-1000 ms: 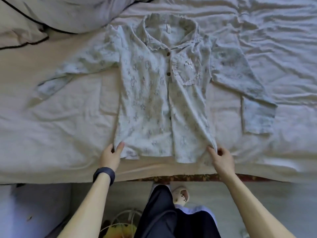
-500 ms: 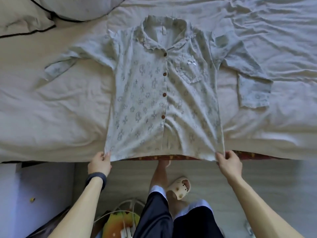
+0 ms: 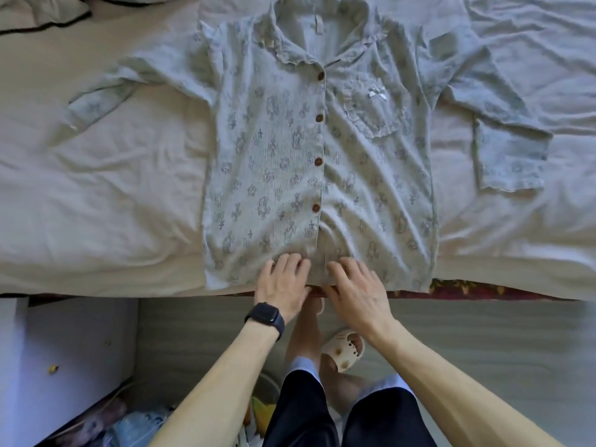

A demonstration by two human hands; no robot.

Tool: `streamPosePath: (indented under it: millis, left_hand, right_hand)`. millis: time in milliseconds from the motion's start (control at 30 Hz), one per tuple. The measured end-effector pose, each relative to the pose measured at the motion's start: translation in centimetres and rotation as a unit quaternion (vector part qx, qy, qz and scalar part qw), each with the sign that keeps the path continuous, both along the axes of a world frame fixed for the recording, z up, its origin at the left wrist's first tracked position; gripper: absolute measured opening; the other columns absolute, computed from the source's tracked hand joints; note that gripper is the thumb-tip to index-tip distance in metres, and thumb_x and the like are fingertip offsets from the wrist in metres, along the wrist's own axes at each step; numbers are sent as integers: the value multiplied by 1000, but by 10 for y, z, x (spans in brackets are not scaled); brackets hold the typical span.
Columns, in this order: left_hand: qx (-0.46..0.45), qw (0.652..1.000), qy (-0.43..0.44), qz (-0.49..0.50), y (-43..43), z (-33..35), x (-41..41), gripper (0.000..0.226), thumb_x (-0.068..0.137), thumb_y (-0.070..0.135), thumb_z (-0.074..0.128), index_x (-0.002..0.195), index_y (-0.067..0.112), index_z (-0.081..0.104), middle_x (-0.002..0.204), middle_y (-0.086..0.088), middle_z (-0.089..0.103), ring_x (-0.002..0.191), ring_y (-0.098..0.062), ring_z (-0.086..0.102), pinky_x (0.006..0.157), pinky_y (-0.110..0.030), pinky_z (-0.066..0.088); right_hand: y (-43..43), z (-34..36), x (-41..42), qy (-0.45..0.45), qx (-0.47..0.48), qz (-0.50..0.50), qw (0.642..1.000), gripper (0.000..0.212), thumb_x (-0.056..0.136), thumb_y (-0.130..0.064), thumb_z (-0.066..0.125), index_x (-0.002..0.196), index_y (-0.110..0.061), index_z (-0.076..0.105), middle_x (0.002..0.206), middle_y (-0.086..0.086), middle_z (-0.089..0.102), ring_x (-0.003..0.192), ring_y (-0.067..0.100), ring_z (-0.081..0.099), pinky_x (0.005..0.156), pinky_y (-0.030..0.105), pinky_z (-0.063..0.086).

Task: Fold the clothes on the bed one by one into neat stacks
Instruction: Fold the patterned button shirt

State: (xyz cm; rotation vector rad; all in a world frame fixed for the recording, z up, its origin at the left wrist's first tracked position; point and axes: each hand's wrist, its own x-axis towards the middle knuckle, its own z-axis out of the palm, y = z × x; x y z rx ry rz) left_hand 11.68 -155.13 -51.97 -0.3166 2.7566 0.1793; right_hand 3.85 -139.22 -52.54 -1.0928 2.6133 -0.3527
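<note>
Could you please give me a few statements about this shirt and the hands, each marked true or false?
1. The shirt lies face up on the bed, collar away from the person. True.
2. The hands hold the hem's outer corners. False: the left hand and right hand rest side by side at the hem's middle, by the button line.
3. A dark watch sits on the left wrist. True.
4. The chest pocket bears a red bow. False: the bow is white.
5. Both sleeves are folded over the front. False: they lie spread out to either side on the bed.
</note>
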Motion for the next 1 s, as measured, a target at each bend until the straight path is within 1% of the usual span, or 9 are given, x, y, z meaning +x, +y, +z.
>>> streamPosePath:
  millis: [167, 267, 433, 600, 700, 767, 867, 933, 1000]
  left_hand:
    - [-54, 993, 94, -37, -23, -19, -8, 36, 63, 20, 90, 93, 20, 71, 84, 2, 68, 77, -22, 63, 71, -32, 48]
    - [-19, 983, 163, -83, -31, -9, 1, 17, 76, 18, 84, 89, 20, 73, 75, 3, 68, 68, -21, 61, 63, -31, 45]
    - [36, 966, 200, -158, -18, 7, 23, 28, 88, 11, 49, 98, 20, 73, 78, 2, 65, 67, -21, 59, 59, -31, 49]
    - [82, 983, 114, -116, -21, -2, 27, 24, 88, 32, 60, 106, 24, 74, 85, 3, 68, 74, -20, 64, 62, -29, 50]
    - [125, 973, 191, -20, -34, 14, -7, 31, 90, 35, 50, 105, 18, 71, 98, -4, 68, 81, -23, 65, 65, -34, 54]
    - [76, 975, 206, 47, -49, 20, -41, 42, 89, 41, 48, 121, 19, 65, 122, -10, 62, 105, -29, 60, 83, -46, 55]
    - [49, 986, 130, 91, -74, 21, -100, 67, 93, 60, 37, 154, 31, 33, 163, -3, 26, 149, -26, 18, 119, -55, 13]
    - [48, 994, 61, 79, -88, 7, -130, 73, 93, 73, 25, 157, 47, 2, 167, 6, -11, 153, -23, -16, 118, -58, -16]
    - [43, 996, -25, 74, -99, -9, -141, 75, 88, 84, 15, 149, 57, -19, 160, 13, -34, 147, -25, -34, 110, -68, -23]
  right_hand:
    - [-10, -27, -21, 100, 41, -11, 994, 21, 80, -19, 79, 91, -12, 62, 92, 10, 60, 76, 34, 58, 58, 40, 42]
    - [0, -23, -15, 123, -16, 8, 992, 11, 89, -19, 73, 88, -14, 63, 87, 6, 60, 75, 32, 57, 62, 39, 40]
    - [13, -6, 10, 60, -40, 84, 994, 22, 72, -21, 82, 85, -23, 64, 82, -5, 62, 78, 24, 55, 69, 34, 34]
    - [26, 3, -4, -119, -1, 26, 993, 37, 90, -43, 53, 117, -27, 72, 108, -8, 73, 94, 24, 63, 74, 39, 53]
    - [27, 21, -32, -59, -79, -59, 993, 26, 95, -35, 57, 105, -19, 74, 101, -3, 70, 92, 23, 61, 76, 37, 53]
    - [17, 26, -60, -5, -88, -117, 989, 25, 95, -34, 63, 112, -17, 72, 115, 1, 67, 106, 25, 58, 87, 39, 51]
    - [-11, 17, -107, 33, -49, -168, 984, 51, 97, -50, 50, 141, -27, 53, 154, 2, 43, 144, 26, 36, 114, 47, 29]
    - [-23, 3, -135, 36, -1, -148, 988, 65, 98, -61, 38, 157, -35, 30, 169, 2, 18, 156, 25, 11, 123, 49, 6]
    - [-18, -11, -155, 0, 85, -134, 987, 71, 99, -69, 22, 161, -41, 2, 171, -1, -11, 156, 21, -16, 124, 50, -12]
